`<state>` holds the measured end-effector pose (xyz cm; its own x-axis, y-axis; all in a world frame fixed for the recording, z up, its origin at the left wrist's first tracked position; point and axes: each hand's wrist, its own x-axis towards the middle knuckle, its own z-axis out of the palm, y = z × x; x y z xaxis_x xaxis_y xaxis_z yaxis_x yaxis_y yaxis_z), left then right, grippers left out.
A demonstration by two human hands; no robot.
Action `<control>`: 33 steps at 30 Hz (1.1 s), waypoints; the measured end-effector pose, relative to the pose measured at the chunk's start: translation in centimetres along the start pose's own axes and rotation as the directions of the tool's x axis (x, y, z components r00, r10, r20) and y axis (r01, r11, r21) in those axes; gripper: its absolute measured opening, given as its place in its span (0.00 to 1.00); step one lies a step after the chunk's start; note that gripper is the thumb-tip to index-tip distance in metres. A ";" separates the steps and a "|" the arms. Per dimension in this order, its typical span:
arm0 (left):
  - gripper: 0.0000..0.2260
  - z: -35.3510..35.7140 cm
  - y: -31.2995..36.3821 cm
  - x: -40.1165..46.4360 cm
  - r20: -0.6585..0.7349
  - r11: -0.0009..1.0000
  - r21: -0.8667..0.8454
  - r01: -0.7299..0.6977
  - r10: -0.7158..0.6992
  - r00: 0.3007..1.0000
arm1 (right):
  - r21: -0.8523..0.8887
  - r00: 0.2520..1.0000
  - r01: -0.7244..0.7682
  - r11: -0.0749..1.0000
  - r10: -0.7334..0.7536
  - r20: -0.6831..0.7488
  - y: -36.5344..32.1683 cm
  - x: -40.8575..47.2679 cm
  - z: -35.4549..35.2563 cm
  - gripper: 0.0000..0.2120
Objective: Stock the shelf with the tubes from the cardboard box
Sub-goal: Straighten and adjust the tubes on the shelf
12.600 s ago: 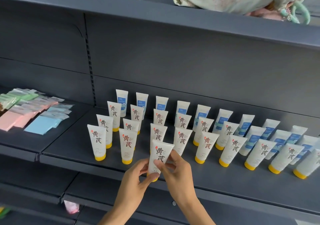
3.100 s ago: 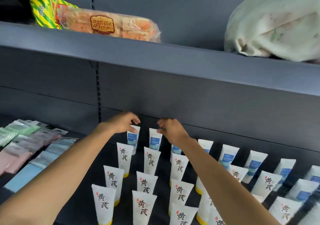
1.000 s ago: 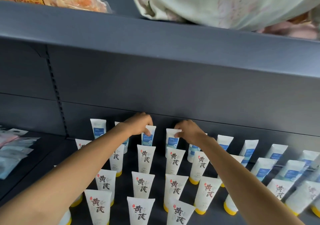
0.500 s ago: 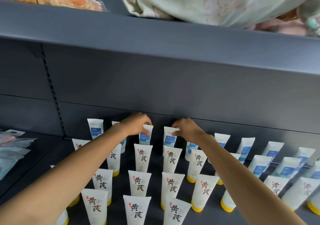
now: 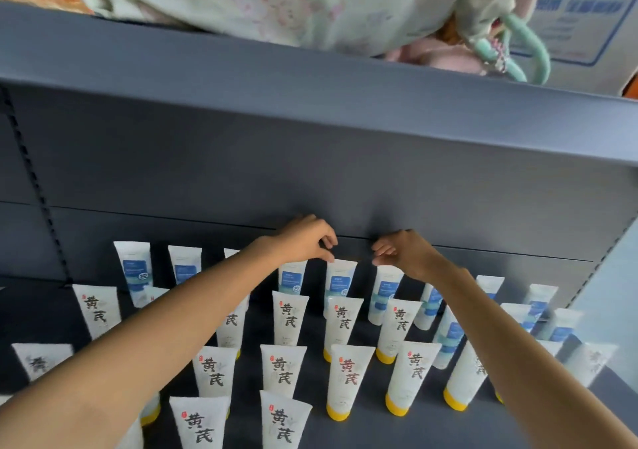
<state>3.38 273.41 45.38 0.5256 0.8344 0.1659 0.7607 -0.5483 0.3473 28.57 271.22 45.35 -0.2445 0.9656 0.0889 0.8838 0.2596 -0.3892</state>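
Straightening the back row of blue-label tubes (image 5: 340, 283) looks to be the step—left hand (image 5: 303, 240) pinching 1 top, right hand (image 5: 402, 252) loosely curled, holding nothing—next, nudging the neighbouring tube (image 5: 385, 291) into line.

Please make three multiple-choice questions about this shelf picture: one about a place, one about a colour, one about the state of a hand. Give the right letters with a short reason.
1. Where do the blue-label tubes stand?
A. Front row
B. Back row, by the rear panel
C. Upper shelf

2. What colour are the caps of the black-lettered tubes?
A. Yellow
B. Red
C. Green

3. What is the left hand doing?
A. Lying flat on the shelf
B. Gripping the cloth bundle
C. Fingers curled, tips at the top edge of a back-row tube

Answers:
1 B, they line up behind the lettered rows.
2 A, yellow caps show at the tube bottoms.
3 C, the fingertips meet a blue-label tube's top edge.
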 end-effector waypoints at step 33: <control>0.19 4.4 5.0 2.4 -0.046 0.998 -0.025 0.064 -0.065 0.997 | 0.040 0.998 0.050 0.998 -0.048 -0.040 5.6 -1.6 -1.7 0.13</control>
<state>10.09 272.46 43.47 0.4567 0.8702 0.1850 0.7831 -0.4919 0.3806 34.58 271.16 44.54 -0.2705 0.9519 0.1440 0.8538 0.3063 -0.4209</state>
